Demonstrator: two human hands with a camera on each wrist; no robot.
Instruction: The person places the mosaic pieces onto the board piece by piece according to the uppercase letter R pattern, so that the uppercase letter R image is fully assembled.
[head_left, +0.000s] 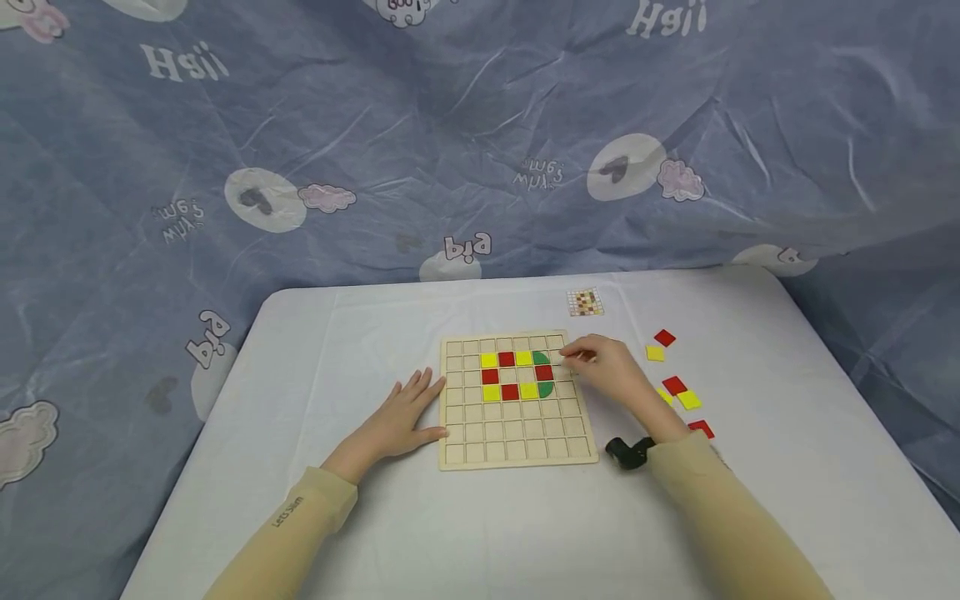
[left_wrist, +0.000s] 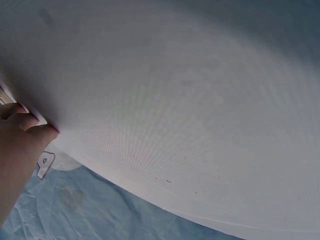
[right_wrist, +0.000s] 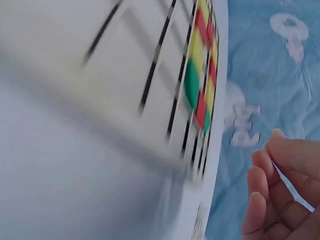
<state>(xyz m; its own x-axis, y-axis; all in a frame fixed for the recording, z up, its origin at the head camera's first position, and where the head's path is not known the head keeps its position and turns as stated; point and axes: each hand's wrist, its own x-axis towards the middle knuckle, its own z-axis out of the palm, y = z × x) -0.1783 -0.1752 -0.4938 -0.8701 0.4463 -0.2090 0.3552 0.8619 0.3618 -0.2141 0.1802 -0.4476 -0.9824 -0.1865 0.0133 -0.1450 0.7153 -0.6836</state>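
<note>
A wooden grid board (head_left: 517, 433) lies on the table. Square yellow and red tiles form a ring on its upper part, with rounded green tiles (head_left: 546, 389) at the ring's right corners. My left hand (head_left: 401, 421) lies flat with fingers spread, its thumb and a fingertip at the board's left edge. By the upper right edge hovers my right hand (head_left: 603, 367), fingers loosely bent and thumb close to the index fingertip. The right wrist view shows that hand (right_wrist: 287, 195) with no tile between its fingers. Only part of the left hand (left_wrist: 25, 135) appears in its wrist view.
Loose red and yellow tiles (head_left: 688, 400) lie right of the board, some partly behind the right forearm. A small printed grid card (head_left: 585, 302) sits beyond the board. A black device (head_left: 628, 452) is beside the right wrist. Patterned blue cloth (head_left: 420, 167) hangs behind the white table (head_left: 360, 333).
</note>
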